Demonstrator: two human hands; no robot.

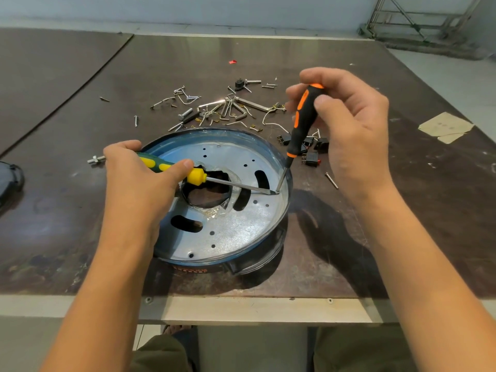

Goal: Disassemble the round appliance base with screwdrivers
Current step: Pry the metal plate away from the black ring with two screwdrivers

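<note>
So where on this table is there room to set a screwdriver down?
Bare tabletop left of the round base, up to the dark object; right of it, past the lone screw toward the tape patch. Crowded behind the base: screws, wires, switches.

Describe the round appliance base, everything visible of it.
The round appliance base rests on the brown table near its front edge. It is a shallow dish: a dark blue rim around a silvery metal plate with a ragged central opening, three oblong slots and small holes. Two screwdriver tips touch the plate by the right rim: the yellow-green screwdriver gripped by the left hand, the black-orange screwdriver held by the right hand. The left hand overlaps its left edge.
</note>
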